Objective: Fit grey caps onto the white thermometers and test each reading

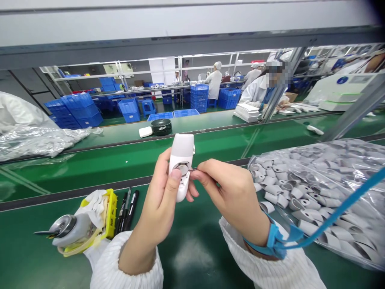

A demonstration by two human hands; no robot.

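Observation:
My left hand [161,200] is wrapped round a white handheld device [184,146], held upright above the green bench. A round recess in the device's face holds a silvery disc [182,169], and my left thumb presses at its lower edge. My right hand [228,188] is closed in a pinch just right of the recess. A thin dark sliver shows between its fingertips and the device, too small to name. A blue strap [272,241] circles my right wrist, its blue cord running off to the right.
Left of my hands stand a yellow basket [111,212], a bottle with a metal top [67,233] and several black pens [129,210]. A plastic bag of grey-white curved parts [300,192] lies at the right. Beyond the green conveyor [216,142], a co-worker [255,90] sits.

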